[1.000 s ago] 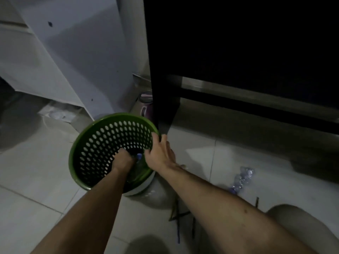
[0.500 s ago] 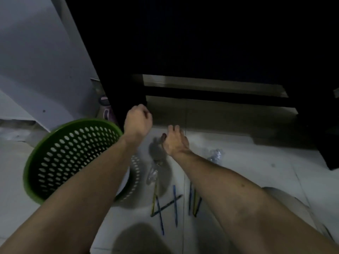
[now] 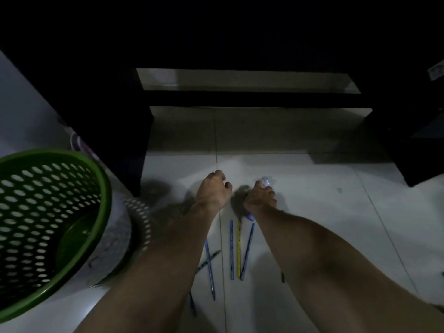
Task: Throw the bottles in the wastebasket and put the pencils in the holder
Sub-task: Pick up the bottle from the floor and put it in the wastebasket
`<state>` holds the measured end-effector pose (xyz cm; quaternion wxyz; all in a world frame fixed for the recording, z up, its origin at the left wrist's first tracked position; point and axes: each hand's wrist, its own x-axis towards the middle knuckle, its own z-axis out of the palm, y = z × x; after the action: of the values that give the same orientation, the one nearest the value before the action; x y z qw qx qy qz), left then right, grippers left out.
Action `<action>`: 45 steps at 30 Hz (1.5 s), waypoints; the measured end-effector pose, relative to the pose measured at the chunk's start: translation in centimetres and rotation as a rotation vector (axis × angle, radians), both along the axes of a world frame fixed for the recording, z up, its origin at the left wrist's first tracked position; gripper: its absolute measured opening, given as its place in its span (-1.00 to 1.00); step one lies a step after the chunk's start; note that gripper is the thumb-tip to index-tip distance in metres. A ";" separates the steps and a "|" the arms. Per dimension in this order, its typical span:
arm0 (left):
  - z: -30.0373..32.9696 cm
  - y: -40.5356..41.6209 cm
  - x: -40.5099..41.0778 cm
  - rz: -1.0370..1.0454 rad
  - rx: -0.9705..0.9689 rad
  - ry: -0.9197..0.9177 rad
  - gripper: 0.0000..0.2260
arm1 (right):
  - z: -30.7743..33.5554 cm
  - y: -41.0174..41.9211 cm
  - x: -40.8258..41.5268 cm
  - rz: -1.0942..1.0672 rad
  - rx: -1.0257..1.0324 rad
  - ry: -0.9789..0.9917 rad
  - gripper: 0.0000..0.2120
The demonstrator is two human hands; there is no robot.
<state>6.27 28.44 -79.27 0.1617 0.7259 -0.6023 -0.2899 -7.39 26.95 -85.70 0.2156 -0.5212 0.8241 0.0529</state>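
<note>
A green perforated wastebasket (image 3: 107, 188) stands on the floor at the left, with something dark green lying at its bottom. My right hand (image 3: 260, 198) is down on the tiles, curled around a crumpled clear bottle (image 3: 266, 181) whose bluish cap end pokes out below my wrist. Just left of it, my left hand (image 3: 212, 191) hovers in a loose fist with nothing visible in it. Several pencils (image 3: 231, 248), mostly blue plus a yellow one (image 3: 239, 246), lie on the floor between my forearms.
A dark desk fills the top of the view; its leg (image 3: 134, 152) stands right beside the basket. A purple-and-white container (image 3: 76, 140) peeks out behind the basket. A dark cabinet (image 3: 413, 152) stands at the right. The floor is pale tile (image 3: 324, 212).
My view swung right, away from the basket. My left hand came out of the basket and moved to the floor. My right hand left the rim and closed on the bottle.
</note>
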 end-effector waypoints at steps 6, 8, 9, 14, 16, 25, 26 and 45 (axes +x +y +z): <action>-3.5 -0.9 1.0 0.006 -0.030 -0.028 -0.73 | -4.6 -0.8 -0.8 -0.082 0.020 -0.028 -0.43; -4.3 -0.8 1.9 0.018 -0.039 -0.028 -0.74 | -5.5 -1.1 -0.4 -0.116 -0.016 -0.051 -0.42; -4.5 -0.8 2.2 0.027 -0.060 -0.029 -0.75 | -5.8 -1.2 -0.3 -0.126 -0.053 -0.068 -0.42; -2.7 0.0 4.3 0.069 -0.112 -0.033 -0.77 | -3.3 -1.3 1.8 -0.039 -0.128 -0.275 -0.38; -1.5 -0.1 4.3 0.062 -0.129 -0.041 -0.77 | -2.4 -1.4 3.0 -0.010 -0.130 -0.311 -0.36; 10.6 3.5 11.4 0.270 -0.338 -0.007 -0.88 | 11.6 1.2 15.0 0.395 -0.214 -0.634 -0.50; 11.6 4.1 12.7 0.295 -0.369 -0.019 -0.90 | 13.3 1.7 16.1 0.417 -0.235 -0.660 -0.53; 12.0 15.2 38.2 0.820 -0.063 -0.458 -0.58 | 19.3 9.0 35.8 0.842 -0.149 -0.654 -0.45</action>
<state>44.50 43.65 -67.24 0.1478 0.9440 -0.2945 -0.0160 28.46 35.95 -66.39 0.3837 -0.8097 0.4351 -0.0889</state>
